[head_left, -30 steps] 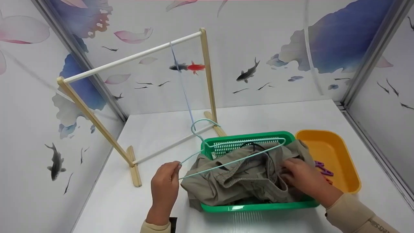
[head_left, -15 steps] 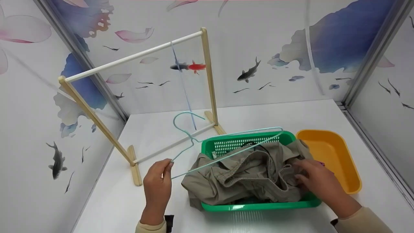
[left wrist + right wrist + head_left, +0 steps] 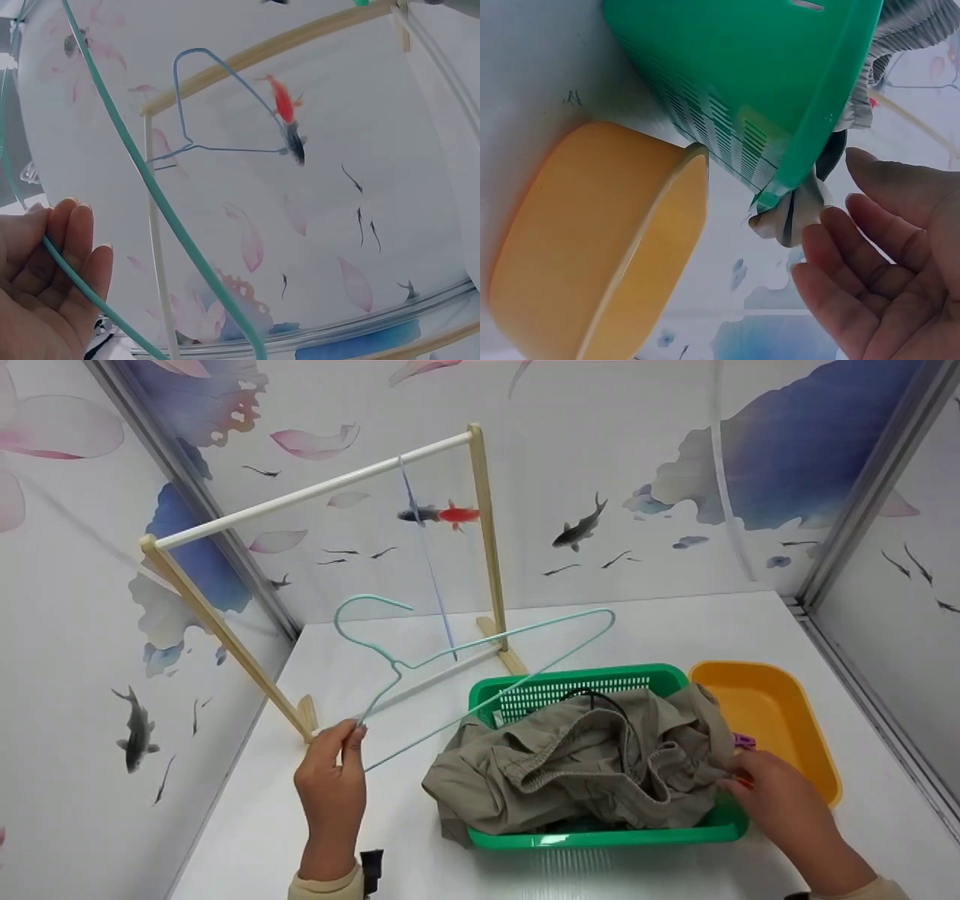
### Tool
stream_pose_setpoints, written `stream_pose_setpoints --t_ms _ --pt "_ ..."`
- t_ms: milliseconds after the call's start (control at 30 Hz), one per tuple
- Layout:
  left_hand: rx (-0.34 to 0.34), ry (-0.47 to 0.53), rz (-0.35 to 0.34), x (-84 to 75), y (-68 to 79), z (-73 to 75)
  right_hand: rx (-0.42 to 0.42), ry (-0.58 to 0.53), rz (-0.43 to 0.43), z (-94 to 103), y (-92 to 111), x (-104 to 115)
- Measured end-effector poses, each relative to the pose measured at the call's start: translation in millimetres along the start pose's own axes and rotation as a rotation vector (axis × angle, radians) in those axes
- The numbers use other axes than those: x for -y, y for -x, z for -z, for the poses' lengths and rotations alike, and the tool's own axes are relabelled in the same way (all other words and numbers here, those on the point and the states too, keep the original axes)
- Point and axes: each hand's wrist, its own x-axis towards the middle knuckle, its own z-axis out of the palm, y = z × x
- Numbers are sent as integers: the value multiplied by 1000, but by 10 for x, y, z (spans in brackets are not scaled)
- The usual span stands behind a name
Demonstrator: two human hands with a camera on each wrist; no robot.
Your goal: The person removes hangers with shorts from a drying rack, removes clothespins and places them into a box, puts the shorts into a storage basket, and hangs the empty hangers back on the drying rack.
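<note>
My left hand point(image 3: 330, 787) pinches a mint-green wire clothes hanger point(image 3: 395, 663) at its near corner. The hanger's hook points up and its far end slants over the back of the basket. In the left wrist view the hanger wire point(image 3: 161, 202) runs past my fingers. A khaki garment point(image 3: 570, 772) with a gathered waistband and a dark cord lies bunched in the green basket point(image 3: 607, 840). My right hand point(image 3: 787, 802) is at the garment's right edge. In the right wrist view that hand point(image 3: 900, 277) has thumb and fingers apart, with nothing between them.
A wooden rack with a white top bar point(image 3: 315, 490) stands at the back left. From the bar hangs a blue wire hanger point(image 3: 429, 562). Right of the basket sits a yellow tray point(image 3: 761, 697), with a purple clip point(image 3: 743, 741) showing in it. Printed walls enclose the white table.
My left hand has moved left, and the mint-green hanger has lifted away from the garment, up and left. My right hand has slid right, from on the garment to its edge.
</note>
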Motion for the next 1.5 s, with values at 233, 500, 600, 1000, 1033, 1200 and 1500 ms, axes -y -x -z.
stream_pose_setpoints --t_ms 233,500,600,1000,1033,1200,1500 --pt "-48 8 68 49 -91 107 112 -20 -163 -9 6 -71" --pt "-122 4 177 147 -178 242 142 -30 -247 -67 25 -103" --pt "-133 9 238 183 -197 285 166 -31 -267 -85 32 -118" --pt "-116 17 553 319 -261 429 269 -77 -306 -157 12 -192" --pt "-112 25 572 335 -263 438 278 -86 -315 -160 6 -200" --pt "-82 51 654 402 -256 446 302 -109 -332 -150 -9 -200" --pt "12 -20 697 464 -209 343 237 -111 -269 -137 30 -174"
